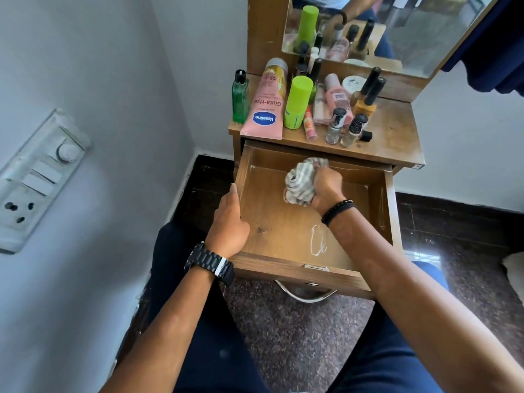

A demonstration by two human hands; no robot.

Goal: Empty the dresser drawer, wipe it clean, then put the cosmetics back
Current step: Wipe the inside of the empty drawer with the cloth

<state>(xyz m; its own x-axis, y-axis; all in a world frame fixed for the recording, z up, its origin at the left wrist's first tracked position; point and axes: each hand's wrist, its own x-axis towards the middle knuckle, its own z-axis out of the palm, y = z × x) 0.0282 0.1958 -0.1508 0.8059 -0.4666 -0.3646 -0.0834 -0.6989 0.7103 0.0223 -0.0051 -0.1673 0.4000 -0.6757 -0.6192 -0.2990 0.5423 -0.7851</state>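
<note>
Your right hand (326, 188) is curled tight around a bunched striped cloth (300, 182), pressing it down inside the open drawer (295, 268), toward its back edge and a little right of the middle. Your left hand (229, 222) lies along the drawer's left wall, fingers straight and close together over the rim, palm against the outside of the wood. You wear a dark watch (209, 263) on that wrist and a black bead bracelet (337, 211) on the right one.

The drawer is pulled well out from the dresser and holds nothing but the cloth and your hand; a white scribbled mark (317, 242) shows on its floor near the front edge. A metal handle (304, 295) hangs below the drawer front.

The cosmetics stand on the dresser top (394, 137), crowded toward its left and back edges: a green bottle (240, 97) at the left edge, a pink Vaseline tube (266, 103) lying beside it, a lime-green capped bottle (296, 102) next, then a pink bottle (334, 95), a white jar (353, 83) and several small nail polish bottles (336, 126) near the front edge. A mirror (397, 32) rises behind them.
</note>
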